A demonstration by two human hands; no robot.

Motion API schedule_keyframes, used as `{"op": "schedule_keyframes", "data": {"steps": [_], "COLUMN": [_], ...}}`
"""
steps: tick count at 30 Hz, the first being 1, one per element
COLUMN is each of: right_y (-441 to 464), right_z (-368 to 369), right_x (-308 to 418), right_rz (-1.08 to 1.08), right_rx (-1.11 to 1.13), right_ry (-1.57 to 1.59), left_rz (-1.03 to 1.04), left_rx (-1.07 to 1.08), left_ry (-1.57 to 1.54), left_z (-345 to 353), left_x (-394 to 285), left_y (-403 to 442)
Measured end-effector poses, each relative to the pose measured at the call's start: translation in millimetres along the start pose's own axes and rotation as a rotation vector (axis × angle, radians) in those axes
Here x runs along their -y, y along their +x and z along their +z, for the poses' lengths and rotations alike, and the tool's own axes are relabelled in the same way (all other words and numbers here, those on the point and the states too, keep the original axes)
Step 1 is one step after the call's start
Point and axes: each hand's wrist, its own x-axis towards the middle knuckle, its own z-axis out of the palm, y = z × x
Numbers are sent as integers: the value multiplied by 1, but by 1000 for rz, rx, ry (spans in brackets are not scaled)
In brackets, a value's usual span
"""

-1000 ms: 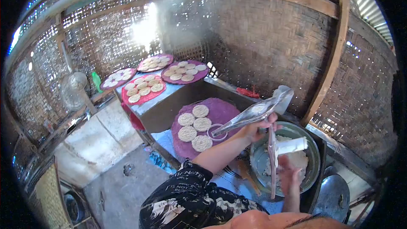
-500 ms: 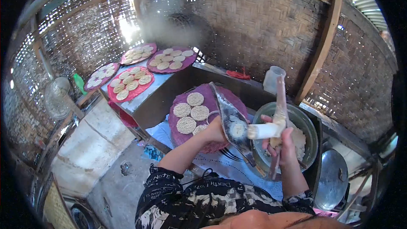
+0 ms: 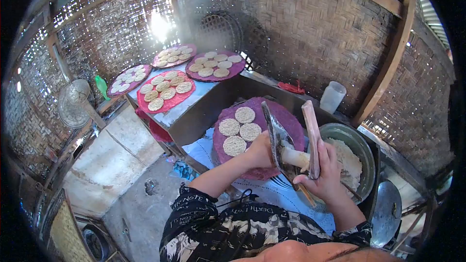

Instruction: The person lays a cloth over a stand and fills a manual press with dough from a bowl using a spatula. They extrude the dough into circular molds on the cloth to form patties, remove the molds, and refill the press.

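Observation:
My left hand (image 3: 262, 151) grips the dark wooden press body (image 3: 280, 133), which is tilted upright over the work surface. My right hand (image 3: 326, 170) is wrapped round the wooden plunger handle (image 3: 311, 138). The white cylinder (image 3: 294, 157) of the plunger points left, its end at the opening in the press body. Just left of the press, a round purple mat (image 3: 286, 111) carries several textured dough discs (image 3: 234, 146). A green basin (image 3: 370, 157) with pale dough (image 3: 348, 162) in it lies right of my right hand.
Several mats of dough discs, including a red one (image 3: 167, 102), stand at the back left. A translucent container (image 3: 333, 97) and a red item (image 3: 291, 87) are near the back wall. A metal lid (image 3: 387, 211) is at the right, a wooden stick (image 3: 307, 195) below the press.
The plunger has left the basin area and turned; its cylinder now meets the press body. My left hand has brought the press body upright, and my right hand has closed round the handle.

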Motion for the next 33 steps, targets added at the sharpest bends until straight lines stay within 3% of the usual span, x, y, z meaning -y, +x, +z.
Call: {"op": "schedule_keyframes", "data": {"steps": [5, 7, 9, 12, 15, 21, 26, 27, 28, 29, 33], "right_y": [-1, 2, 7, 20, 27, 31, 32, 35, 41, 48, 24], "right_z": [14, 17, 20, 21, 16, 33, 50, 53, 56, 56, 71], "right_x": [-5, -8, -14, -23, -24, -29, -41, -49, -59, -66, -126], "right_rz": [113, 151, 222, 251, 270, 80, 53, 112, 179, 253, 839], "right_rx": [-3, -20, -14, -65, 77, 103, 213, 223, 236, 246, 870], "right_ry": [12, 35, 54, 121, 136, 254, 210, 381, 551, 720, 1557], "left_rz": [101, -124, -23, -1, 82, 133, -32, -65, -249, -263, -379], "left_rx": [-177, -160, -131, -168, -156, -180, -112, -114, -65, -157, -150], "left_ry": [200, -826, 54, 33, 58, -92, -249, -277, -336, -450, -636], "left_z": [7, 45, -8, -3, -1, 3, 18, 22, 36, 29, 15], "left_x": [13, 39, 13, 25, 30, 27, 36, 38, 49, 52, 76], "left_y": [0, 3, 5, 14, 17, 16, 16, 15, 15, 21, 44]}}
